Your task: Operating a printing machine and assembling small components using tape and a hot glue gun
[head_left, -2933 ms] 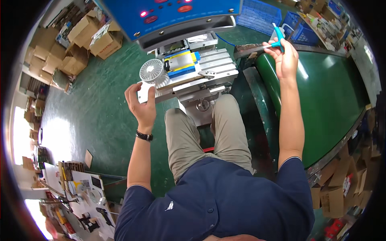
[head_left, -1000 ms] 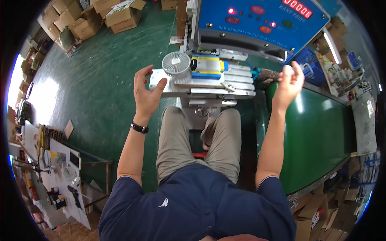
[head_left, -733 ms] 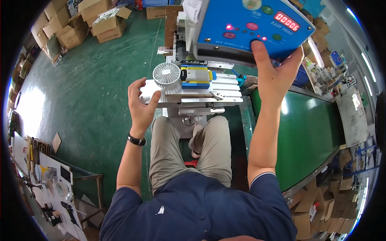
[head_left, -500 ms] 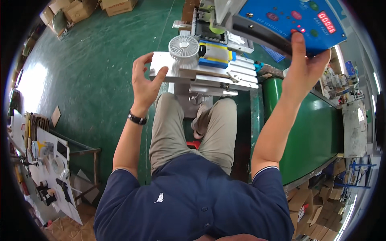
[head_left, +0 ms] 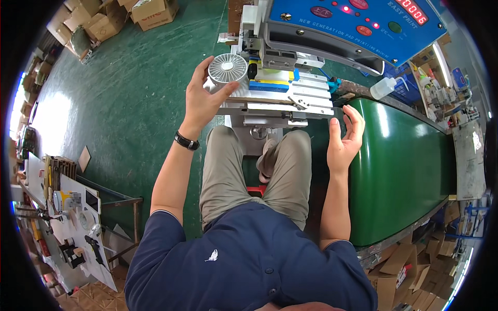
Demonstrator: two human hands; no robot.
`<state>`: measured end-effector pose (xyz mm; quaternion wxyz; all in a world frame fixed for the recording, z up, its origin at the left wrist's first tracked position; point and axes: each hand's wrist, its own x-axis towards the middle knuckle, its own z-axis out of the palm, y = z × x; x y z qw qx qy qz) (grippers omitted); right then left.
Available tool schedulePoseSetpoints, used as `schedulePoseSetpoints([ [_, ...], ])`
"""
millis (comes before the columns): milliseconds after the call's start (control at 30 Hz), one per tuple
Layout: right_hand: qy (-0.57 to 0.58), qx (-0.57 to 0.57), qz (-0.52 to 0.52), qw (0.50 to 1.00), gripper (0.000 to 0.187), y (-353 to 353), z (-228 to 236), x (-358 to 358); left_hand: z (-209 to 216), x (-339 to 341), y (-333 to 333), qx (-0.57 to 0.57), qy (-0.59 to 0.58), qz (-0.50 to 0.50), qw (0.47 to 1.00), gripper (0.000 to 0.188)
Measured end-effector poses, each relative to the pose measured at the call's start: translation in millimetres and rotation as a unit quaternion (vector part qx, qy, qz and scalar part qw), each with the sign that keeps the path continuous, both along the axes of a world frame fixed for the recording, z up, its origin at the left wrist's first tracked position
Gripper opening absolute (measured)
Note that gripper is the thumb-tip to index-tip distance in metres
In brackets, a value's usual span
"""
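A small white round fan point(head_left: 227, 69) with a ribbed grille sits at the left end of the metal bed point(head_left: 311, 93) of a machine. My left hand point(head_left: 203, 99) is closed around the fan's near left edge, thumb on the near side and fingers at the left. To the right of the fan, a blue and yellow fixture point(head_left: 268, 84) lies on the bed under the machine's head point(head_left: 280, 59). My right hand point(head_left: 345, 140) hangs in the air off the bed's right end, empty, its fingers apart and slightly curled.
Above the bed at the right is the machine's blue control panel point(head_left: 332, 28) with lit red lights. A green rounded table point(head_left: 399, 171) stands at my right, a white squeeze bottle point(head_left: 383, 88) beyond it. Cardboard boxes point(head_left: 153, 13) lie far left; a cluttered worktable point(head_left: 78, 223) is at the lower left.
My right hand has come off the control panel's button and down toward me. My left hand has moved from the bed's left end to the fan. The machine's head now sits over the fixture.
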<state>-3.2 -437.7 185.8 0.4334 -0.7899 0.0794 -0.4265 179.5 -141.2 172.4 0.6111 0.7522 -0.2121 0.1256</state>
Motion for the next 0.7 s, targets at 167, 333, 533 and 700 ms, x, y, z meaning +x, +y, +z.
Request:
schedulePoseSetpoints([
  [167, 0.010, -0.012, 0.033, 0.999, 0.036, -0.1, -3.6, 5.2, 6.1, -2.7, -0.4, 0.010, 0.009, -0.006, 1.000, 0.084],
  [333, -0.002, -0.044, 0.071, 0.996, 0.035, 11.7, -4.3, 18.4, 9.3, -2.9, 0.2, 0.008, 0.035, -0.024, 0.999, 0.082],
  [533, -0.004, -0.068, 0.069, 0.995, 0.035, 10.8, -4.3, 23.6, 4.0, 5.2, 0.8, -0.052, 0.063, -0.024, 0.996, 0.081],
  [700, -0.016, -0.078, 0.040, 0.996, 0.033, -0.4, -1.9, 10.5, 1.7, 12.0, 2.7, -0.097, 0.030, -0.053, 0.993, 0.081],
])
